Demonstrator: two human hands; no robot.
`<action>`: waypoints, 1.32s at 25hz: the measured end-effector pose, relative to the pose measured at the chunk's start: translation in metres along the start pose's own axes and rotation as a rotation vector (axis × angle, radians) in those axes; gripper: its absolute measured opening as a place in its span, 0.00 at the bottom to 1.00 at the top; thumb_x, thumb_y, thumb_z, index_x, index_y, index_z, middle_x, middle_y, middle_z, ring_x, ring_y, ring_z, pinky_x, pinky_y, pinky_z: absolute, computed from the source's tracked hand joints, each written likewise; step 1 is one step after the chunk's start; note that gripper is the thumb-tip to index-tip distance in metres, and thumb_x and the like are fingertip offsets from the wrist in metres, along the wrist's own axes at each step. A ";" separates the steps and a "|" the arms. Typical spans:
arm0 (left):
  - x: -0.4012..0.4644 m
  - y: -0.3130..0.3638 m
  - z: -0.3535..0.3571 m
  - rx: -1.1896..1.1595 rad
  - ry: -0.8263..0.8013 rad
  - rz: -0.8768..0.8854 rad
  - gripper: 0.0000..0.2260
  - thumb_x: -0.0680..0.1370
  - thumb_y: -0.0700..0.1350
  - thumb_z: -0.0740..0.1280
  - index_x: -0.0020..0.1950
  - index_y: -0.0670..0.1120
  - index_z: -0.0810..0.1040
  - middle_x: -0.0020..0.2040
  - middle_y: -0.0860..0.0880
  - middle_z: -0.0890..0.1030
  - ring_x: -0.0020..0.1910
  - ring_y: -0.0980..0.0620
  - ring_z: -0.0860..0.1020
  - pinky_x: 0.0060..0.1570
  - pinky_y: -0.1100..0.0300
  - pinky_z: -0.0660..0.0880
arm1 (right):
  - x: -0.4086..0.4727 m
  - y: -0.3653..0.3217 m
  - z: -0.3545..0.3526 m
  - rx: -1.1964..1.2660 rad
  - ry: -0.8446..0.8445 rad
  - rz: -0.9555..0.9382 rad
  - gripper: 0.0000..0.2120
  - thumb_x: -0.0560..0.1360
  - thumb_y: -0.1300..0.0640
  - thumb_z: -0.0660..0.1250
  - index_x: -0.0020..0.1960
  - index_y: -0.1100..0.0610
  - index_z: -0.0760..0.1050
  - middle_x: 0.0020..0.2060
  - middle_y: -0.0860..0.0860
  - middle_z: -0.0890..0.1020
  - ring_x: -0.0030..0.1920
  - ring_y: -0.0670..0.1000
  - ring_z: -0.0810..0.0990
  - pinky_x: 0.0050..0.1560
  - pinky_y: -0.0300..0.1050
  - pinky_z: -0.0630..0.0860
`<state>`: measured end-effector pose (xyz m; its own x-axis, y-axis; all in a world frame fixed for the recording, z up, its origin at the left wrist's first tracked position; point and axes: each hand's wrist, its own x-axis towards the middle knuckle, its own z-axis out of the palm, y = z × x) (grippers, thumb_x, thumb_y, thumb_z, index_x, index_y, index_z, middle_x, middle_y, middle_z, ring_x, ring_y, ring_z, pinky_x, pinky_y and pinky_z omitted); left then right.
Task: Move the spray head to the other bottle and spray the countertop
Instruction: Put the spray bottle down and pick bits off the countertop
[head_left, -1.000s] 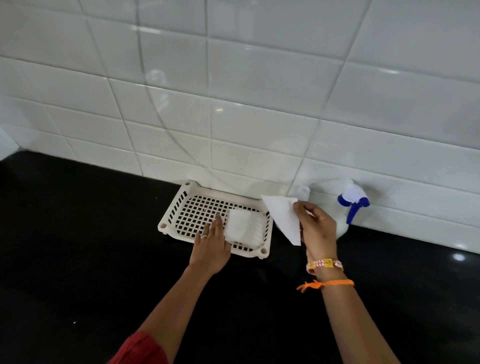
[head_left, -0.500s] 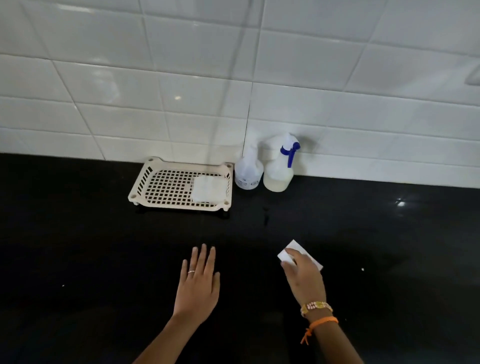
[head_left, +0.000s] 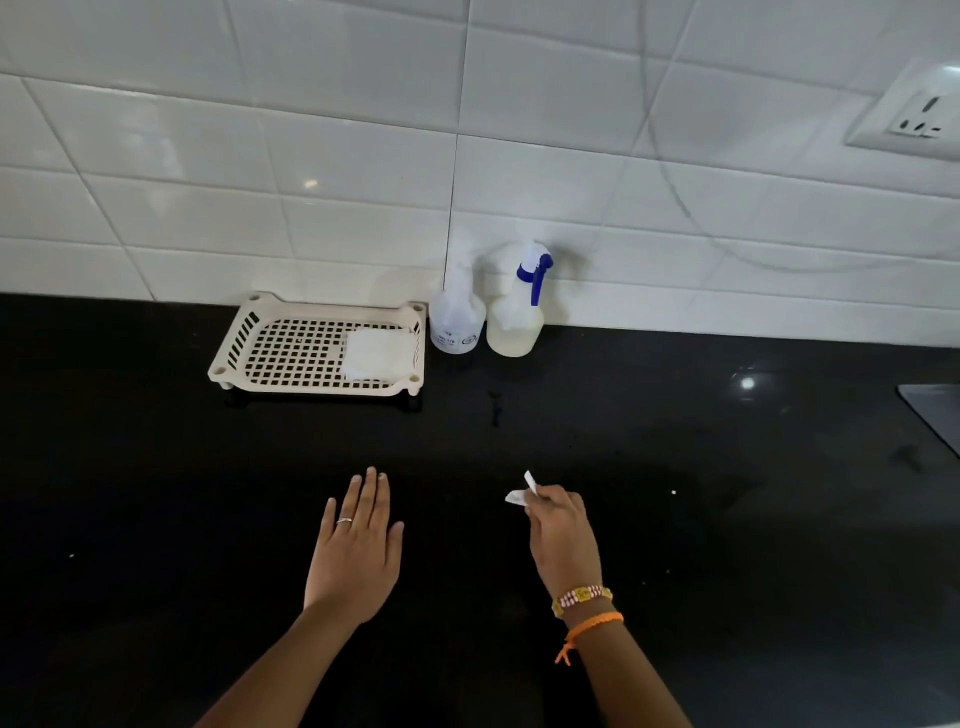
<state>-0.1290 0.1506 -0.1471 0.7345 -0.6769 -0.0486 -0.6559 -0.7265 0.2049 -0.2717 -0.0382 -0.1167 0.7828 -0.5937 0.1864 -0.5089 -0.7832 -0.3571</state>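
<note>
A person's right hand (head_left: 563, 535) pinches a crumpled tissue (head_left: 521, 493), left hand (head_left: 358, 551) flat and empty on the counter (head_left: 727, 519); the spray head (head_left: 532, 270), rigid light plastic, likely best gripped at its collar, sits on the right bottle (head_left: 514, 325).

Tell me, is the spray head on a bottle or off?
On. The spray head sits atop the right bottle, upright by the wall.
</note>
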 end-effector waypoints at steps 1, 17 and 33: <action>0.001 0.000 -0.001 -0.005 -0.002 0.001 0.32 0.72 0.58 0.29 0.74 0.46 0.37 0.76 0.49 0.40 0.74 0.52 0.39 0.73 0.52 0.41 | -0.002 0.011 -0.005 0.000 0.031 -0.042 0.12 0.72 0.66 0.68 0.53 0.56 0.81 0.48 0.51 0.83 0.49 0.52 0.79 0.47 0.42 0.78; 0.000 0.001 -0.006 -0.034 -0.009 0.002 0.26 0.81 0.52 0.43 0.76 0.45 0.41 0.78 0.48 0.44 0.76 0.51 0.42 0.75 0.51 0.43 | -0.039 0.033 -0.013 0.097 0.140 0.286 0.10 0.75 0.62 0.63 0.50 0.56 0.82 0.36 0.53 0.74 0.36 0.54 0.75 0.37 0.33 0.64; -0.001 0.003 -0.007 -0.002 -0.019 -0.038 0.25 0.81 0.52 0.45 0.76 0.45 0.42 0.78 0.50 0.44 0.76 0.52 0.42 0.75 0.52 0.43 | -0.090 0.096 -0.043 -0.082 0.069 0.098 0.10 0.70 0.67 0.68 0.49 0.57 0.82 0.41 0.55 0.80 0.39 0.55 0.80 0.41 0.43 0.76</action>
<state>-0.1306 0.1501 -0.1391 0.7554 -0.6509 -0.0754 -0.6271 -0.7516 0.2046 -0.4064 -0.0684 -0.1288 0.7029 -0.6771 0.2177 -0.6116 -0.7317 -0.3010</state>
